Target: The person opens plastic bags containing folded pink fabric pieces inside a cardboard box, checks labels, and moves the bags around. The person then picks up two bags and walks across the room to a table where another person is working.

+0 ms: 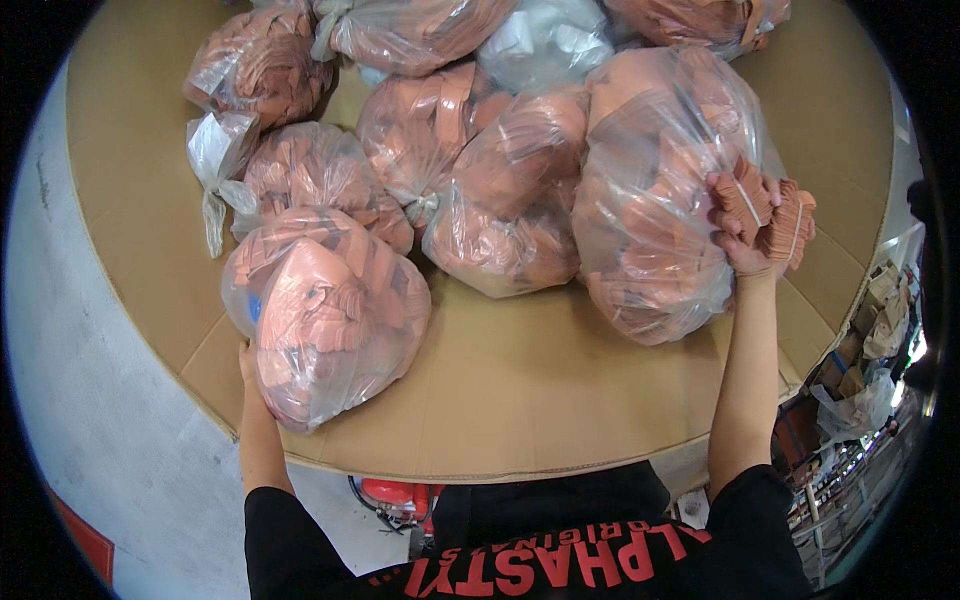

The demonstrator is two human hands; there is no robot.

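In my right hand [748, 256] are two banded bundles of thin salmon-coloured pieces [790, 228], held with the fingers wrapped round them. This hand is at the right side of a large, tall clear bag [655, 200] full of the same coloured pieces. My left hand [247, 362] is against the left side of a rounded clear bag [335, 320] at the near left, which holds salmon pieces and a bit of something blue. That bag hides the left fingers, so their grip does not show.
Several more knotted clear bags of salmon pieces [505, 190] crowd the middle and far part of the cardboard surface [520, 400]. Among them is a whitish bag [545, 45]. Beyond the right edge lie crumpled papers and plastic [860, 400]. Red items [395, 492] are below the near edge.
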